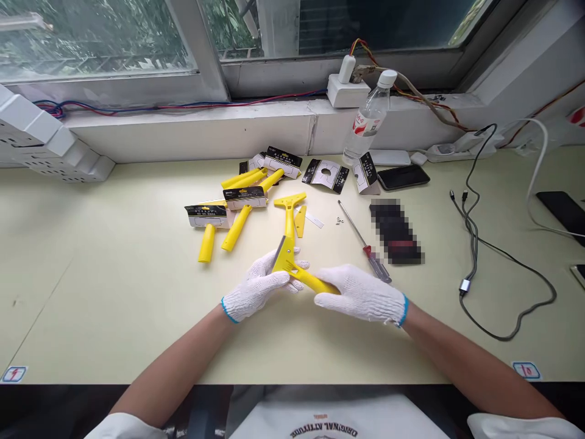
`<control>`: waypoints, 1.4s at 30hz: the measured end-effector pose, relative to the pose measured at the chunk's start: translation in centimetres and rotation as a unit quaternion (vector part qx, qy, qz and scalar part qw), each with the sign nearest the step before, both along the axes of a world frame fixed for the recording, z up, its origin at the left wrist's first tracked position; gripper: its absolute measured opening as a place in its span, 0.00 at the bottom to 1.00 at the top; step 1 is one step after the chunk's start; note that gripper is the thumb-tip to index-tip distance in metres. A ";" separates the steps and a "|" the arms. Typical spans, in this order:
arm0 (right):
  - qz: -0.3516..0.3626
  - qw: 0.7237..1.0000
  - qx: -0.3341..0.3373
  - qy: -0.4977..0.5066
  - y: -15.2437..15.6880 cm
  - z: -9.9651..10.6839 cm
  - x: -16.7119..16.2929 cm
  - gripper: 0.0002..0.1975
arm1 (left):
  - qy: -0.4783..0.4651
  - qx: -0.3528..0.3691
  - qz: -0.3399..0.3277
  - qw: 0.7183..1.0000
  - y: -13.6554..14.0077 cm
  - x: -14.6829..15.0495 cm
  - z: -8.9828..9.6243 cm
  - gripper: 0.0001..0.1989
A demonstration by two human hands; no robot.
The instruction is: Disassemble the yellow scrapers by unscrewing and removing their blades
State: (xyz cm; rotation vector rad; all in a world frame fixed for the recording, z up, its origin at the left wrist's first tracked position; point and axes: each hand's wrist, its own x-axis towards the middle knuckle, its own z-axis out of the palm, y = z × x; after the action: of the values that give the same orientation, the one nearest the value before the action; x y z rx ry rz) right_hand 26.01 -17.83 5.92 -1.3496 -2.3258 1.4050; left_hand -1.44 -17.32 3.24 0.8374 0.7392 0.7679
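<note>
**While the right hand [354, 294] grips its handle, the left hand [260, 283] supports the head of a yellow scraper [286, 255]**

As both forearms [178, 360] reach in over the table [114, 286], the two white-gloved hands meet at the scraper, held above the near middle of the tabletop. The right hand is curled closed around the lower end of the handle. The left hand is folded loosely about the wide head, thumb in front and fingers behind, some tips showing past the far side. A dark edge runs along the head's left side.

Just beyond lies a T-shaped yellow piece [289, 213], a small yellow plate [300, 221] and a pale strip [315, 218] beside it. To the right are tiny screws [339, 221] and a screwdriver [364, 242], near a dark object [397, 231] blurred out in blocks. To the left, yellow handles [236, 228] lie among black-and-white cards [245, 198]. Farther back stands a water bottle [365, 125], with a black phone [403, 177] lying to its right; a looped dark cable [474, 244] rests toward the table's right side.
</note>
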 end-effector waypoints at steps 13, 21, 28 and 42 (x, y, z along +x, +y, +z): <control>-0.146 0.951 0.166 -0.216 0.3 3.3 2.5 0.18 | 0.023 -0.017 0.134 0.991 -0.2 1.7 -0.7 0.25; -0.185 0.851 0.129 -0.473 -0.9 2.3 3.7 0.14 | 0.111 0.025 0.141 0.983 -0.2 1.3 -1.0 0.15; -0.206 0.836 0.211 -0.463 -1.4 4.5 6.2 0.16 | 0.169 0.049 0.169 0.970 -0.7 1.1 -1.0 0.15; -0.570 0.665 0.211 0.434 1.6 7.1 9.6 0.07 | 0.027 -0.027 0.219 0.975 -0.3 1.6 1.1 0.34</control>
State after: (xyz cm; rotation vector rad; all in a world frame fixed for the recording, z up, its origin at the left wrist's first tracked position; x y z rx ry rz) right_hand 35.56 -16.20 13.06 -1.1457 -0.7288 0.6801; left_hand 0.15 -17.57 4.36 0.6526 1.0067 1.1143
